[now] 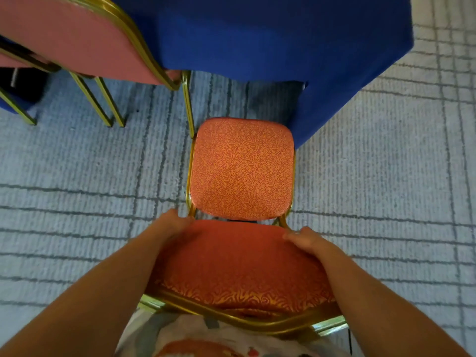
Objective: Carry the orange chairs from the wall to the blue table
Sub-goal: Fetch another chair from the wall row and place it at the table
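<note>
Bare forearms without sleeves, left hand (172, 226), right hand (305, 239), white top (206, 338) printed with grey and red shapes

Grey lined carpet (77, 176) under orange chairs (242, 168), blue table (283, 42).

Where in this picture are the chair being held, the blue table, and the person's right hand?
orange chair (242, 168), head view, middle of the seat cushion.
blue table (270, 34), head view, on its blue cloth.
right hand (305, 239), head view, back of the hand gripping the chair's backrest.
</note>
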Demonstrator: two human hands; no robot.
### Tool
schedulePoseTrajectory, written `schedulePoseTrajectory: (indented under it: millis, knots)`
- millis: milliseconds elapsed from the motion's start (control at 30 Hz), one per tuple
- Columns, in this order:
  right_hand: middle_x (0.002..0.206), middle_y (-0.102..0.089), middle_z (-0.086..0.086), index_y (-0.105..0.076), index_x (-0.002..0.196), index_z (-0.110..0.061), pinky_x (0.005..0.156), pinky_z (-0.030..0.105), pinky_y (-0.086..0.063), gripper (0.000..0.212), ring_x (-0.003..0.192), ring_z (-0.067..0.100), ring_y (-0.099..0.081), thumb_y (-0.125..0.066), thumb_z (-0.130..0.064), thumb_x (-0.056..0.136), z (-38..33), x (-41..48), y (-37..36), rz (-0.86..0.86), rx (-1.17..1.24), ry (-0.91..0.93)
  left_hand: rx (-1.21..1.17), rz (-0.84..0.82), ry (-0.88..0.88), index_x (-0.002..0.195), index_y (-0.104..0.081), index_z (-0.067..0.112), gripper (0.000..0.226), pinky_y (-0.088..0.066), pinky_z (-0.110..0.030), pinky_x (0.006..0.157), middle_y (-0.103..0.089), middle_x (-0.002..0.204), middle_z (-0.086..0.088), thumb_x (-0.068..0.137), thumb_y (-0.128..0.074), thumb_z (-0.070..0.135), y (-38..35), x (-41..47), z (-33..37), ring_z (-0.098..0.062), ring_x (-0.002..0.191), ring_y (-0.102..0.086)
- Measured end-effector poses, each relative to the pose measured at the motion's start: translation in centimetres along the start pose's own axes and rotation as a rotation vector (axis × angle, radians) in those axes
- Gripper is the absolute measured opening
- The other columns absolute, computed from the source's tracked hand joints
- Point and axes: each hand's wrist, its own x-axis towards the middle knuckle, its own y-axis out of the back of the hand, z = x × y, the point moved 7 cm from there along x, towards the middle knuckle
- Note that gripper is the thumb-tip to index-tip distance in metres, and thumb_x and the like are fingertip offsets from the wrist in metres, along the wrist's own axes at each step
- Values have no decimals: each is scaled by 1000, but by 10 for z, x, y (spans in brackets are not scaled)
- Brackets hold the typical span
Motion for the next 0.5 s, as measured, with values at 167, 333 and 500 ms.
schedulePoseTrajectory:
  millis: [167,333,500]
  knots:
    - [148,-40,18,-34,148,-9,92,33,-41,75,126,32,-50,-62,-46,89,5,16,-6,-94,-3,-35,96,-107,51,148,-25,0,90,-31,-40,110,-31,152,-22,86,-60,55,-11,2,-11,-35,137,-35]
    - [146,-42,19,-24,151,-10,96,40,-42,96,124,36,-51,-64,-61,81,16,19,-5,-205,14,-167,187,-258,138,149,-23,4,90,-30,-42,108,-30,153,-20,88,-44,66,-16,-3,-20,-36,137,-35]
    - [141,-48,19,-36,147,-11,102,44,-42,88,121,37,-53,-57,-67,83,20,12,-5,-235,23,-171,252,-318,145,149,-28,7,84,-27,-45,110,-27,155,-17,91,-36,67,-15,-7,-13,-35,139,-31]
